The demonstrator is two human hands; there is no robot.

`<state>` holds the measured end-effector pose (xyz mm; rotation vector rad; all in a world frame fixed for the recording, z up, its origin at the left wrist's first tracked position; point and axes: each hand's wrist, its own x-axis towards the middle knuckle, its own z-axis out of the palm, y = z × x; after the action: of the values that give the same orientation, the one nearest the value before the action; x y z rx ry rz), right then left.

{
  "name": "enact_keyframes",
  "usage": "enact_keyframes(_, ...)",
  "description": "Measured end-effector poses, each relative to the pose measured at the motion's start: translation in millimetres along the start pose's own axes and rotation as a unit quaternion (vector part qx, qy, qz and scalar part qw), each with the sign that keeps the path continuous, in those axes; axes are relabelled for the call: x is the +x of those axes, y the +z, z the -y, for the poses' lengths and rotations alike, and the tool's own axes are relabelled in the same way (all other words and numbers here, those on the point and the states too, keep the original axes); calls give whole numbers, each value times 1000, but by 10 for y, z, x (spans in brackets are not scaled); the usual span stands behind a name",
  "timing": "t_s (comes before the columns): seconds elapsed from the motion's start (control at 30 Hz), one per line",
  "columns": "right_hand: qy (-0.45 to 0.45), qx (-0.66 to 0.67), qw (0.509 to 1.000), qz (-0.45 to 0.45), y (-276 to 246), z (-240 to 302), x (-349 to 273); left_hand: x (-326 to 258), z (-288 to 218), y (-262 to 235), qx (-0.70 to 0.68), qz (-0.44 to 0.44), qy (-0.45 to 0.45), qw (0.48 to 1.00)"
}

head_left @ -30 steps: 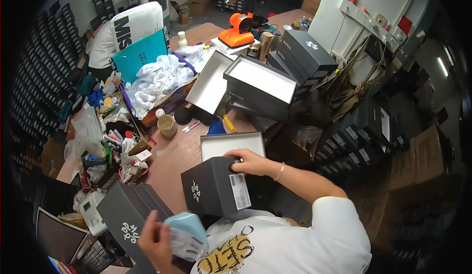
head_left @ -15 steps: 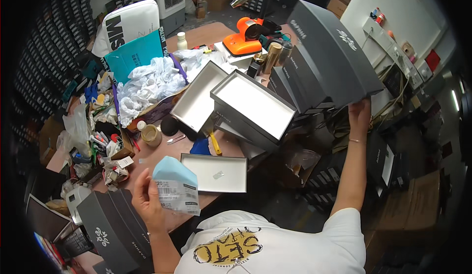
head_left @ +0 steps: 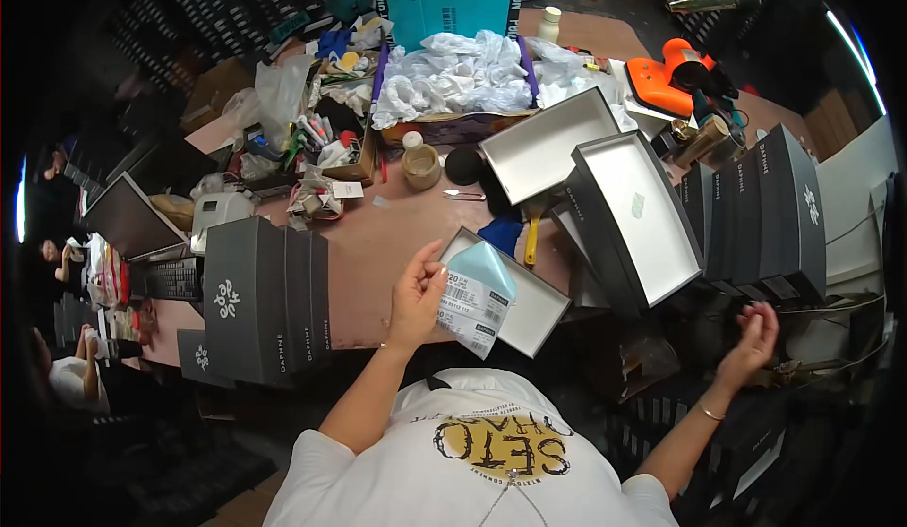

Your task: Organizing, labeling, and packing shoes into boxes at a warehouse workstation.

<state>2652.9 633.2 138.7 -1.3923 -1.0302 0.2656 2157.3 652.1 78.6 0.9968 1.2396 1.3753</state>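
Observation:
My left hand [head_left: 416, 295] pinches a few printed barcode labels [head_left: 472, 302] with pale blue backing. They hang over a shallow grey-rimmed lid [head_left: 531, 324] with a white inside, at the table's front edge. To the right, my right hand [head_left: 751, 340] is empty, its fingers loosely apart. It is just below a row of dark grey shoeboxes [head_left: 767, 210] and does not appear to touch them. Between the hands, farther back, an open dark box [head_left: 619, 177] with a white inside lies tilted; a small clear patch shows in it.
More dark shoeboxes [head_left: 248, 291] stand at the left. Behind are a carton of crumpled white paper [head_left: 458, 78], a glue jar [head_left: 420, 166], a yellow-handled brush [head_left: 532, 241] and another open lid [head_left: 548, 144]. An orange machine [head_left: 661, 83] sits at the back right.
My right hand has let go of the dark shoebox at the right and come down from it. The view has swung left. My left hand keeps the labels, now over the lid.

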Motion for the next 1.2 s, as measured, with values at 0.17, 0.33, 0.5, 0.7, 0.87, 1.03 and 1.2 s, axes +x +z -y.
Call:
enact_keyframes(0.17, 21, -40, 973, 225, 1153, 486, -430, -12, -39, -358, 80, -43, 38, 995)
enact_keyframes(0.33, -43, -175, 810, 558, 1838, 251, -1149, -193, 70, -947, 153, -80, 32, 984)
enact_keyframes(0.5, -142, -420, 778, 445, 2526, -1248, -1746, -389, 139, -1101, 116, -54, -13, 992)
enact_keyframes(0.7, -92, -429, 776, 453, 2975, -1424, -2111, -505, 86, -1345, 158, -69, -16, 985)
enact_keyframes(0.87, -202, -363, 847, 333, 2672, -315, -1407, -453, 77, -1439, 181, -62, -8, 981)
enact_keyframes(1.03, -174, -502, 823, 203, 2083, 6, -531, -388, 87, -1353, 161, -63, 13, 985)
enact_keyframes(1.2, -191, -441, 847, 229, 1988, -165, -398, -272, -73, -1345, 201, -58, 71, 975)
